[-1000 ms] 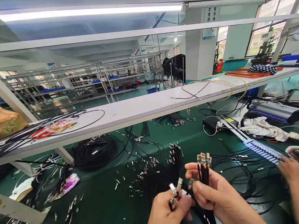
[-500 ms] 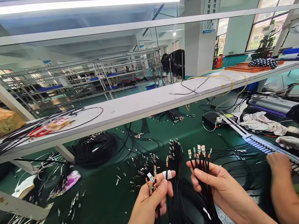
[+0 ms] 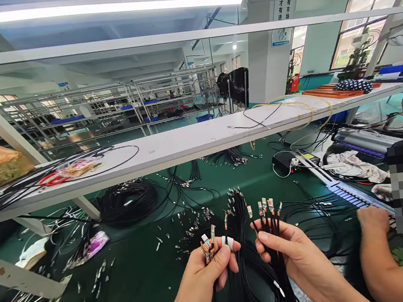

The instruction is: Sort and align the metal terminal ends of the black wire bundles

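My left hand [image 3: 205, 275] pinches a small bunch of black cables [image 3: 209, 248] with metal connector ends pointing up. My right hand [image 3: 289, 253] grips another bunch of black cables [image 3: 266, 216], its several orange-tipped connectors fanned upward. Between my hands a thick bundle of black cables [image 3: 242, 244] with silver ends lies on the green bench mat [image 3: 139, 271] and runs down toward me.
A co-worker's hand [image 3: 374, 223] rests at the right by a long ribbed fixture [image 3: 354, 196]. A white shelf [image 3: 172, 149] crosses above the bench. Coiled black cable [image 3: 127, 202], loose metal terminals [image 3: 191, 221], a black box [image 3: 285, 162] and a cloth [image 3: 354, 166] lie on the mat.
My hands have drawn apart, each keeping its own cable bunch, and dropped slightly. The co-worker has leaned further in from the right.
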